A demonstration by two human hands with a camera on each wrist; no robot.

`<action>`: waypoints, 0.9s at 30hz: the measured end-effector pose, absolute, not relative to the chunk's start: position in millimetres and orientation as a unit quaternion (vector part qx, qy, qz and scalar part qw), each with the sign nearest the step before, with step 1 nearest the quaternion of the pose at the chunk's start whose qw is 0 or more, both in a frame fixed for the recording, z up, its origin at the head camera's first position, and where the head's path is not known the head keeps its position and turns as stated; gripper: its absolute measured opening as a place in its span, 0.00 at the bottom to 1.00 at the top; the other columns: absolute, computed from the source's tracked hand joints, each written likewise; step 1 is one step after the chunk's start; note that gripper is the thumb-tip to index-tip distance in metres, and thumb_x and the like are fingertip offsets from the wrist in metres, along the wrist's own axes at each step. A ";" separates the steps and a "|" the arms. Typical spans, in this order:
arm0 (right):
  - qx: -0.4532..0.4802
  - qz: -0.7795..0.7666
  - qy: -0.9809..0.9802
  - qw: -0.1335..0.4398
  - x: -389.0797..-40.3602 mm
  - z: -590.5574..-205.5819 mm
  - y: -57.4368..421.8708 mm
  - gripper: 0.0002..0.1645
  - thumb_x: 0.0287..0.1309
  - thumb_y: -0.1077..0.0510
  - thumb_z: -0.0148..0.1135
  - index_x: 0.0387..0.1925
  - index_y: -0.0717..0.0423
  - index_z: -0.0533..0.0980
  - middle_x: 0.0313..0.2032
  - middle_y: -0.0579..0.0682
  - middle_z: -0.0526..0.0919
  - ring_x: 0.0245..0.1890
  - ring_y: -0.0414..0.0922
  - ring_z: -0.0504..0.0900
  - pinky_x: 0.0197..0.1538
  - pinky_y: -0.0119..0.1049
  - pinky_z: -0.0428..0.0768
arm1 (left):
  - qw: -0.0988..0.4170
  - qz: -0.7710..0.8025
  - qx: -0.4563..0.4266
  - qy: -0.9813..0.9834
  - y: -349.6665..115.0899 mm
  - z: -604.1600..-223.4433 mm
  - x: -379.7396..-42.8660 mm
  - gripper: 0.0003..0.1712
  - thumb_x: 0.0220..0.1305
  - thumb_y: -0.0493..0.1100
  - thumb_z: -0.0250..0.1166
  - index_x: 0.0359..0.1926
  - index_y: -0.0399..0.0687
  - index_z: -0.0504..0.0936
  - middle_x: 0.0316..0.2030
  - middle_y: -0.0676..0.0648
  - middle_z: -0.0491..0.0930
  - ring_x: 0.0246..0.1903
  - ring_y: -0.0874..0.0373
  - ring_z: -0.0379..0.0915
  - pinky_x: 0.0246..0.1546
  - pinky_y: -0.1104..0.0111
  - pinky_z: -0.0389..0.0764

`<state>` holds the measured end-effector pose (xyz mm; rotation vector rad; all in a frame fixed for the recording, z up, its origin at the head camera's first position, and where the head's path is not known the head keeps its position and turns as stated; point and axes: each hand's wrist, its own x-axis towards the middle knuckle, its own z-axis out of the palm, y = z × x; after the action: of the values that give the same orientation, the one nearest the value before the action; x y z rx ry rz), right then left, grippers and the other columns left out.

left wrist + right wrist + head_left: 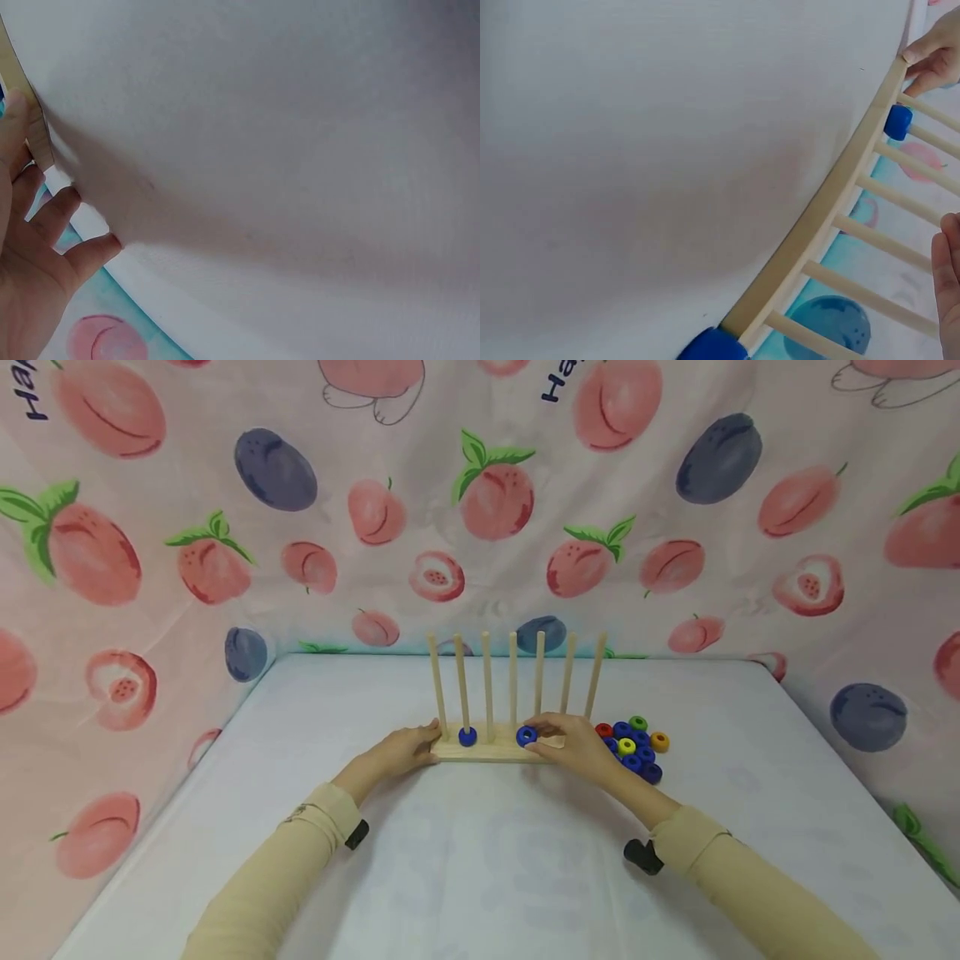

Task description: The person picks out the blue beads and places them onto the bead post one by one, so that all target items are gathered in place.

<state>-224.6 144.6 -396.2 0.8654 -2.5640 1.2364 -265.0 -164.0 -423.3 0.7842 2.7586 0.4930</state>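
Note:
A wooden peg rack (480,750) with several upright pegs stands on the table. My left hand (405,750) grips the left end of its base; in the left wrist view that hand (37,247) has its thumb on the base's edge, other fingers spread. One blue bead (467,737) sits low on the second peg from the left. Between thumb and fingertips my right hand (577,745) pinches another blue bead (527,737), its hole facing the head camera, in front of the middle pegs. In the right wrist view only part of the right hand (948,277) shows.
Right of the rack lies a heap of loose beads: several blue ones (646,754), a red bead (603,730), a yellow bead (626,746), a green bead (637,723) and an orange bead (659,742). Behind the white table (480,860) hangs a fruit-print cloth (420,560).

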 end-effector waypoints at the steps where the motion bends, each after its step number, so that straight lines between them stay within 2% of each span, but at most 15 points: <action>1: 0.292 0.418 -0.856 0.085 -225.7 -395.5 143.5 0.18 0.52 0.61 0.68 0.45 0.65 0.79 0.42 0.59 0.86 0.39 0.51 0.84 0.46 0.48 0.83 | 0.115 0.167 0.267 0.942 -163.7 -422.8 -265.1 0.35 0.66 0.47 0.58 0.68 0.38 0.60 0.69 0.37 0.56 0.65 0.36 0.59 0.66 0.49 0.62; 10: 0.293 0.424 -0.850 0.112 -231.3 -393.5 137.3 0.18 0.50 0.64 0.69 0.44 0.65 0.79 0.40 0.59 0.86 0.38 0.52 0.85 0.45 0.49 0.83 | 0.129 0.168 0.262 0.941 -157.8 -423.3 -265.1 0.34 0.66 0.48 0.58 0.68 0.40 0.60 0.70 0.40 0.54 0.66 0.37 0.58 0.67 0.49 0.60; 20: 0.303 0.456 -0.831 0.098 -234.9 -387.1 116.6 0.19 0.52 0.62 0.68 0.46 0.66 0.79 0.43 0.60 0.84 0.40 0.52 0.84 0.48 0.50 0.82 | 0.118 0.157 0.260 0.945 -161.6 -421.2 -261.2 0.34 0.65 0.47 0.59 0.67 0.37 0.61 0.69 0.37 0.57 0.64 0.36 0.60 0.66 0.47 0.62; 27: 0.317 0.453 -0.828 0.098 -236.9 -383.2 109.7 0.19 0.52 0.63 0.68 0.46 0.66 0.78 0.43 0.59 0.84 0.41 0.50 0.83 0.49 0.42 0.83 | 0.113 0.159 0.265 0.944 -161.0 -420.6 -263.4 0.34 0.65 0.46 0.59 0.68 0.37 0.61 0.68 0.37 0.58 0.64 0.36 0.61 0.65 0.48 0.63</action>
<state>-236.9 109.7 -383.2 0.9374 -2.4491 1.3410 -263.4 -161.0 -420.6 0.7759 2.7698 0.4678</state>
